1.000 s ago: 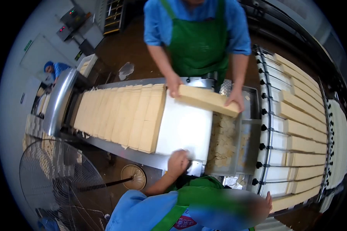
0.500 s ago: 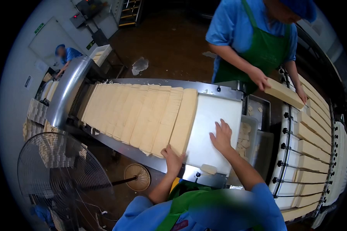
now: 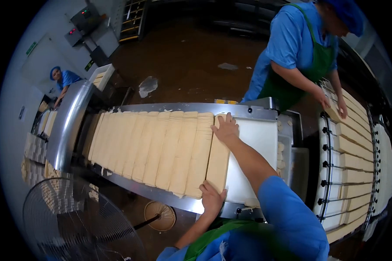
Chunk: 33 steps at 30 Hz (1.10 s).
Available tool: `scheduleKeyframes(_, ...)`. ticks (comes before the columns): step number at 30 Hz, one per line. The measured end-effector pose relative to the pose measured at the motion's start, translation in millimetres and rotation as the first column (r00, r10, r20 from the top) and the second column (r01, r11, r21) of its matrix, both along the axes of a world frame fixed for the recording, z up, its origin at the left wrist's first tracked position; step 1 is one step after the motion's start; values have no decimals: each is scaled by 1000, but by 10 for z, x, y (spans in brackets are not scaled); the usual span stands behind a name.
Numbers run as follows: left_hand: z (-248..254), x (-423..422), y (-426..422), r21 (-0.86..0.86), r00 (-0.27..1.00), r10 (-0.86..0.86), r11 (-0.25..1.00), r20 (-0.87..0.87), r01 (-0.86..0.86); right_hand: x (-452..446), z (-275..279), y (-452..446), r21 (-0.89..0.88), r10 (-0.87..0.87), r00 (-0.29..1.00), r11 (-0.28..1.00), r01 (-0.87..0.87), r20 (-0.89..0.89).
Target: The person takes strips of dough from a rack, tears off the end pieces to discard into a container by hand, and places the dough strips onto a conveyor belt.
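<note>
A long stack of pale dough sheets (image 3: 218,161) lies crosswise at the right end of a row of similar overlapping stacks (image 3: 161,152) on the conveyor. A narrow dark gap runs between it and the row. My left hand (image 3: 212,199) is closed around its near end, thumb on the right and fingers on the left. On the far end of the same stack rests my right hand (image 3: 225,130), fingers spread over the top. A white belt (image 3: 252,152) shows to the right of the stack. A small pale scrap (image 3: 251,202) sits at the belt's near edge, partly behind my right arm.
At right, a co-worker (image 3: 302,61) handles a pale block on a rack (image 3: 331,174) holding several long blocks. Between the tables stand bins (image 3: 299,169) with scraps. A steel roller housing (image 3: 67,124) spans the conveyor's left end. A wire fan (image 3: 80,217) stands at lower left.
My right hand has moved from above the white belt onto the stack's far end. A gap has opened left of the stack. The co-worker has lowered a block onto the rack.
</note>
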<state>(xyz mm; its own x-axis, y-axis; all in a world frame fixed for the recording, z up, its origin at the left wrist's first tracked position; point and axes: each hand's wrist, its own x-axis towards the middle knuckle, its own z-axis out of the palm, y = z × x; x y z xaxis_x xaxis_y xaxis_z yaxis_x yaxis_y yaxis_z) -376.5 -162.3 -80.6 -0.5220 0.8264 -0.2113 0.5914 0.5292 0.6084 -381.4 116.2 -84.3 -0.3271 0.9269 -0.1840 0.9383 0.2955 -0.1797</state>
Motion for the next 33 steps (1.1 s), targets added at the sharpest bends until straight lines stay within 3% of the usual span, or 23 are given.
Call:
scheduleKeyframes(4, -89, -28, -30, 95, 997, -71, 993, 30, 67, 377, 202, 27, -27, -213, 976, 977, 212, -38)
scheduleKeyframes(6, -48, -50, 5, 128, 987, -143, 983, 74, 133, 748, 404, 32, -214, -435, 900, 881, 421, -18)
scheduleKeyframes(7, -17, -60, 56, 50, 975, -194, 981, 110, 189, 967, 413, 37, -226, -492, 870, 851, 474, -28)
scheduleKeyframes(8, -112, -85, 77, 132, 945, -324, 940, 54, 315, 1179, 393, 19, -216, -552, 834, 817, 535, -21)
scheduleKeyframes(10, -35, 10, 183, 67, 878, -394, 918, 271, 391, 1543, 254, -91, 39, -467, 883, 884, 466, 50)
scheduleKeyframes(12, 78, 234, 289, -88, 888, -427, 891, 171, 446, 1864, 44, -138, -28, -551, 823, 833, 553, -137)
scheduleKeyframes(14, 149, 476, 372, -79, 918, -387, 916, 90, 394, 2209, 423, -419, -268, -741, 594, 669, 693, -312)
scheduleKeyframes(17, 49, 806, 414, 270, 895, -444, 858, -36, 437, 2892, 444, -840, -213, -784, 358, 516, 830, -507)
scheduleKeyframes(19, 219, 1128, 474, 328, 855, -519, 810, 15, 486, 3452, 525, -1236, -172, -689, 203, 434, 884, -695)
scheduleKeyframes(22, 447, 1686, 529, 419, 759, -649, 702, 45, 576, 4289, 939, -1920, -101, -692, 81, 218, 971, -717)
scheduleKeyframes(23, 626, 1928, 491, 428, 689, -724, 635, 39, 643, 4676, 868, -2127, 42, -662, 160, 191, 981, -733)
scheduleKeyframes(24, 766, 2132, 446, 440, 612, -790, 562, 36, 701, 4950, 1005, -2335, -35, -737, 67, 122, 992, -673)
scheduleKeyframes(26, 939, 2520, 324, 495, 456, -890, 398, 3, 773, 5495, 1025, -2736, -11, -811, -16, -12, 1000, -585)
scheduleKeyframes(28, 1056, 2849, 138, 534, 324, -941, 226, -95, 814, 5823, 1277, -3073, -99, -909, -146, -117, 988, -391)
scheduleKeyframes(29, 1146, 2970, 41, 512, 243, -969, 190, -38, 838, 6092, 1164, -3208, -54, -972, -104, -95, 994, -211)
scheduleKeyframes(30, 1203, 3083, -26, 488, 162, -987, 152, 21, 860, 6319, 1065, -3314, -58, -971, -111, -101, 993, -214)
scheduleKeyframes(31, 1199, 3189, -67, 486, 157, -987, 146, 18, 862, 6530, 978, -3405, 0, -995, -25, -25, 1000, -98)
scheduleKeyframes(32, 1183, 3266, -125, 438, 35, -997, 61, 68, 897, 6716, 869, -3470, 49, -998, 57, 58, 997, 26)
scheduleKeyframes(33, 1172, 3340, -180, 392, -84, -988, -29, 126, 920, 6879, 790, -3491, 74, -994, 109, 111, 991, 28)
